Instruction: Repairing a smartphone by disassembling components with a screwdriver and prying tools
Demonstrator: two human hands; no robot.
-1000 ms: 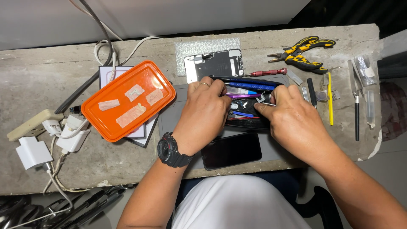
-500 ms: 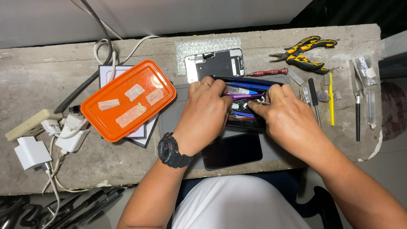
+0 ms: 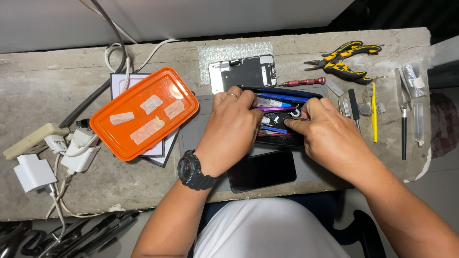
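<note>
both forearms come in from the near edge and meet over a black tool tray (image 3: 287, 139) on the grey mat (image 3: 191, 136) in the middle of the concrete surface (image 3: 48, 86); the left hand (image 3: 232, 131), with a black watch (image 3: 192, 171) at the wrist and a ring on one finger, lies palm down over the tray's left end, fingers curled down into it; whether its grip has closed on anything i cannot tell, since the fingertips are hidden; the right hand (image 3: 330, 138) reaches in from the right, thumb and forefinger pinched together at a small metal piece among the tools, too small to name; blue and purple tools (image 3: 277, 99) lie in the tray just beyond the knuckles, between the two hands; a dark phone (image 3: 262, 170) lies face up just near of the tray, partly under the left wrist; an opened phone back (image 3: 244, 72) sits beyond the tray on a bubble sheet; the orange lid (image 3: 143, 112) crowds the left side, touching the mat's corner; to the right stand a red screwdriver (image 3: 303, 82), yellow-handled pliers (image 3: 344, 59), and a row of slim tools (image 3: 374, 112), well apart from the hands; chargers (image 3: 33, 173) and cables fill the far left; bare surface shows below the orange lid.
</note>
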